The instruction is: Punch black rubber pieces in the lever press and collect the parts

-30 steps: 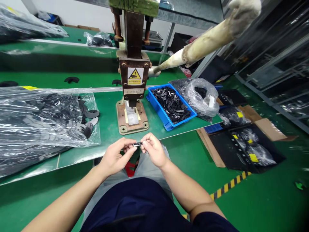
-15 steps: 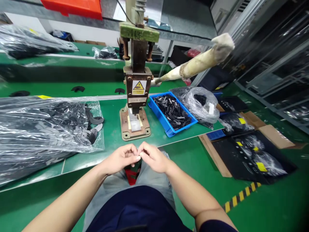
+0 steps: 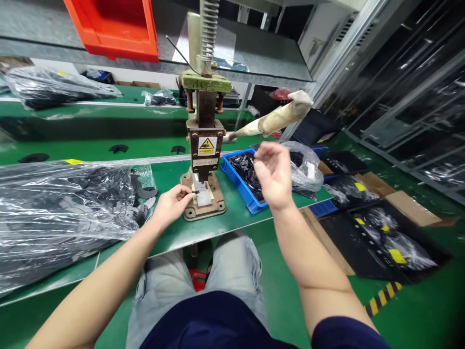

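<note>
My left hand (image 3: 173,206) pinches a small black plastic part (image 3: 196,192) between thumb and fingers, over the metal plate (image 3: 204,197) on the base of a hand press (image 3: 205,150). The part lies below and in front of the press's ram. My right hand (image 3: 274,177) is raised above a blue bin (image 3: 238,186) full of small black parts (image 3: 244,167). Its fingers are loosely curled, apart from the thumb, slightly blurred, and I see nothing held in them. It is below the wrapped lever (image 3: 271,121) and not touching it.
A large clear bag of dark curved pieces (image 3: 72,203) covers the bench's left side. Clear plastic bags (image 3: 305,169) lie behind the blue bin. An open carton with bagged parts (image 3: 392,237) is at the right. An orange-red bin (image 3: 112,29) hangs over the shelf edge.
My hands were together near my lap and have parted. The left reached forward to the press base with the black part; the right rose forward and right over the blue bin.
</note>
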Available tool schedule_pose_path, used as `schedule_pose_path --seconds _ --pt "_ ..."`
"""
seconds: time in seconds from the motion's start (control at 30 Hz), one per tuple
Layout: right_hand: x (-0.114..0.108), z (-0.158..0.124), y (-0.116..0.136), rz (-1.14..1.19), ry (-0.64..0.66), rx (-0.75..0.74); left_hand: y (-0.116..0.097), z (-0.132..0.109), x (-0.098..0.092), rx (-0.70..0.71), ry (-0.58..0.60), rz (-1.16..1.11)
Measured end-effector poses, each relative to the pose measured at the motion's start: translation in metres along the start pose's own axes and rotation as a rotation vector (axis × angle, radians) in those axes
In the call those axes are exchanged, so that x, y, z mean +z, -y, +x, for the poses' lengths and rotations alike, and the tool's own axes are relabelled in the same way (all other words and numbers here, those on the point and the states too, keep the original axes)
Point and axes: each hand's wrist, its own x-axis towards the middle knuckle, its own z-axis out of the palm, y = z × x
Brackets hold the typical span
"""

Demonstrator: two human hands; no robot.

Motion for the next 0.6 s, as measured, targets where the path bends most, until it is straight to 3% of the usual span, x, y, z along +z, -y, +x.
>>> schedule_pose_path --seconds 0.13,0.27,0.47,0.6 --pt "-0.001 0.061 0.023 0.008 0.024 -0.292 0.002 0.035 0.001 0.14 0.018 0.37" --pt "0.014 0.08 0.03 0.004 0.076 -0.359 -0.002 0.047 0.004 0.274 0.146 0.501" --pt "0.026 0.065 0.033 0.083 -0.031 -0.276 0.0 0.054 0.001 0.36 0.216 0.518" --pt "0.022 0.026 0.042 0.096 -0.05 -0.215 0.003 0.056 0.001 0.351 0.21 0.498"
